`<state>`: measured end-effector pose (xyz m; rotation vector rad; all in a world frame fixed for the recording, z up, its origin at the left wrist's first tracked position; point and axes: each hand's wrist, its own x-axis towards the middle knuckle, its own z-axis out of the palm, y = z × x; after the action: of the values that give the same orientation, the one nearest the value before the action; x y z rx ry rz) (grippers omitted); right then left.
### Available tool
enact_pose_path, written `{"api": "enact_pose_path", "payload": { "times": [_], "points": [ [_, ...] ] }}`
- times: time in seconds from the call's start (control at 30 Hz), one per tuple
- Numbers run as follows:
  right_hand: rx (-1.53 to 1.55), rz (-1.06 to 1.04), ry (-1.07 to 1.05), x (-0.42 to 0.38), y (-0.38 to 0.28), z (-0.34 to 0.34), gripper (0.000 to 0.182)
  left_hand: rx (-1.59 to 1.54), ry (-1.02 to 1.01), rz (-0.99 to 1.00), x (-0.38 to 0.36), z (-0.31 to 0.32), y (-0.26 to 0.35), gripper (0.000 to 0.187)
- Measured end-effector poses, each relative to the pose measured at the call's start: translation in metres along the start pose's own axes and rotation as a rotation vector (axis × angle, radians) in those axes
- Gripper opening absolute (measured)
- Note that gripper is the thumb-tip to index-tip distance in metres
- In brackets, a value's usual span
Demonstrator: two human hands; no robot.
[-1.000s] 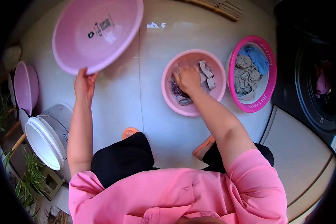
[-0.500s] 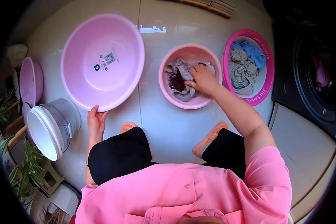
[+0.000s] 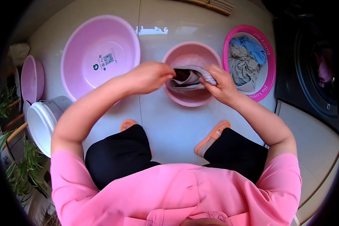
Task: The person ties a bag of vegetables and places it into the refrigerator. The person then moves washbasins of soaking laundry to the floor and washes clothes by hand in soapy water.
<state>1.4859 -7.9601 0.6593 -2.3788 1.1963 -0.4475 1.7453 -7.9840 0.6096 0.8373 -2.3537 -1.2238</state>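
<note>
Left hand [image 3: 150, 78]: fingers pinched on one end of the grey cloth [image 3: 192, 80], and up it comes!
Right hand [image 3: 221, 86]: fingers grasping the other end, thumb on the near side.
Grey cloth: stretched between both hands, right over the small pink basin [image 3: 192, 56].
Large pink basin [image 3: 98, 45]: on the floor [image 3: 165, 139], left.
Magenta-rimmed basin [image 3: 271, 75]: right, with blue and grey clothes [image 3: 244, 67] inside.
</note>
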Motion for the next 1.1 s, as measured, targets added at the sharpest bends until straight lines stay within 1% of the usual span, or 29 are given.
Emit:
{"api": "enact_pose_path", "payload": {
  "times": [0.07,0.13,0.17,0.2,0.23,0.27,0.3,0.37,0.4,0.43,0.47,0.5,0.57,0.6,0.63,0.7,0.73,0.77,0.8,0.83,0.87,0.9,0.97,1.0,1.03,1.1],
  "points": [
    [0.02,-0.005,0.003,-0.003,-0.006,-0.012,0.017,0.188,-0.328,-0.166,0.047,0.025,-0.007,0.023],
    [-0.016,0.119,-0.03,-0.005,-0.01,-0.022,0.02,0.246,-0.394,-0.222,0.079,0.05,-0.027,0.028],
    [-0.019,0.116,-0.028,-0.006,-0.005,-0.023,0.02,0.249,-0.39,-0.221,0.09,0.068,-0.043,0.028],
    [-0.019,0.202,-0.002,-0.005,0.003,-0.02,0.023,0.206,-0.252,-0.281,0.1,0.088,-0.059,0.033],
    [-0.018,0.29,0.022,-0.003,0.012,-0.017,0.026,0.158,-0.116,-0.341,0.106,0.096,-0.058,0.038],
    [0.151,0.508,-0.044,0.0,0.022,-0.012,0.049,0.241,-0.041,-0.362,0.105,0.108,-0.054,0.046],
    [0.15,0.508,-0.045,-0.003,0.037,0.003,0.049,0.24,-0.04,-0.361,0.105,0.117,-0.05,0.046],
    [-0.002,0.278,-0.03,-0.015,0.067,0.039,0.087,0.016,0.156,-0.618,0.105,0.136,-0.049,0.047],
    [0.002,0.277,-0.024,-0.022,0.069,0.048,0.087,-0.096,0.211,-0.636,0.103,0.147,-0.057,0.043],
    [-0.123,0.213,-0.151,-0.03,0.066,0.056,0.1,-0.086,0.208,-0.635,0.102,0.156,-0.068,0.043],
    [-0.252,0.15,-0.276,-0.036,0.062,0.061,0.114,-0.19,0.244,-0.663,0.102,0.166,-0.08,0.042],
    [-0.251,0.148,-0.269,-0.04,0.059,0.064,0.114,-0.296,0.283,-0.692,0.105,0.182,-0.093,0.042],
    [-0.367,0.314,-0.367,-0.041,0.053,0.071,0.111,-0.82,0.405,-0.785,0.114,0.208,-0.102,0.042],
    [-0.323,0.33,-0.354,-0.035,0.06,0.076,0.102,-0.932,0.429,-0.792,0.114,0.212,-0.085,0.042],
    [-0.32,0.327,-0.351,-0.029,0.068,0.076,0.102,-1.046,0.447,-0.797,0.113,0.217,-0.075,0.043],
    [-0.281,0.17,-0.534,-0.021,0.084,0.073,0.088,-1.097,0.479,-0.772,0.113,0.228,-0.077,0.042],
    [-0.258,0.116,-0.466,-0.022,0.088,0.071,0.071,-1.053,0.426,-0.832,0.11,0.226,-0.079,0.042],
    [-0.258,0.122,-0.465,-0.023,0.097,0.063,0.071,-1.011,0.369,-0.89,0.109,0.228,-0.079,0.043],
    [-0.113,0.11,-0.547,-0.019,0.104,0.049,0.066,-1.011,0.366,-0.887,0.107,0.225,-0.068,0.043],
    [0.035,0.094,-0.629,-0.017,0.111,0.04,0.062,-0.922,0.375,-0.916,0.099,0.22,-0.053,0.043],
    [0.133,0.278,-0.614,-0.019,0.115,0.039,0.052,-0.832,0.385,-0.945,0.092,0.217,-0.041,0.043],
    [0.138,0.274,-0.618,-0.022,0.115,0.035,0.052,-0.487,0.324,-0.904,0.089,0.225,-0.038,0.042],
    [0.473,0.428,-0.355,-0.025,0.108,0.028,0.047,-0.035,0.259,-0.788,0.082,0.217,0.004,0.038],
    [0.6,0.438,-0.253,-0.024,0.098,0.025,0.041,0.054,0.198,-0.727,0.079,0.213,0.02,0.041],
    [0.604,0.437,-0.26,-0.021,0.092,0.02,0.041,0.053,0.199,-0.734,0.078,0.212,0.029,0.041],
    [0.871,0.574,-0.357,-0.013,0.082,0.014,0.034,0.285,0.062,-0.69,0.076,0.206,0.044,0.04]
  ]
}}
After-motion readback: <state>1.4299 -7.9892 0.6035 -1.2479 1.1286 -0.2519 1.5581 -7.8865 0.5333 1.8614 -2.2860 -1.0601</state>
